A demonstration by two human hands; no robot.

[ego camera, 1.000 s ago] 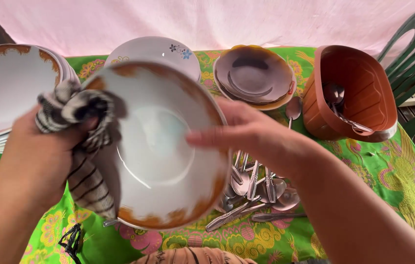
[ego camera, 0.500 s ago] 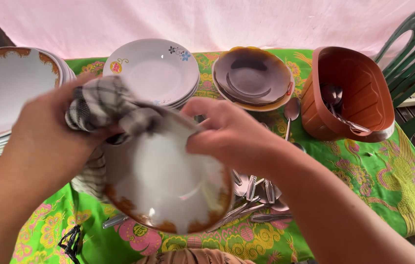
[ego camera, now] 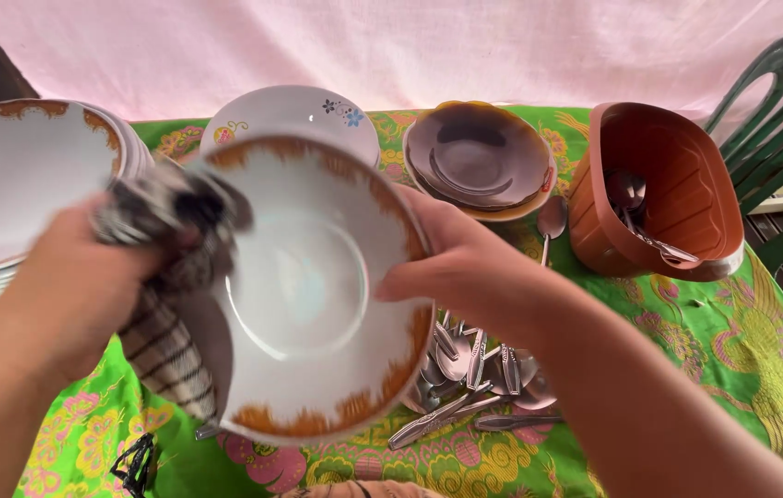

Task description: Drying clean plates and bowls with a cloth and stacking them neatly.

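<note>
Head view: bowl [ego camera: 313, 286] held tilted above the table [ego camera: 760, 341], cloth at its left rim.

Right hand [ego camera: 465, 267] pinches the right rim, thumb on the inner face. Left hand [ego camera: 78, 286] is closed around a striped cloth [ego camera: 170, 240] pressed to the rim. Bowl looks rigid, glazed, likely slippery and breakable; grip it at opposite rim edges. Spoons [ego camera: 474, 369] lie below; stacked plates [ego camera: 13, 175] sit left.

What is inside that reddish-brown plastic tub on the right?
The tub stands tilted on the green floral tablecloth and holds a few metal spoons lying against its inner wall. Its near wall hides the bottom, so anything more there cannot be seen.
</note>
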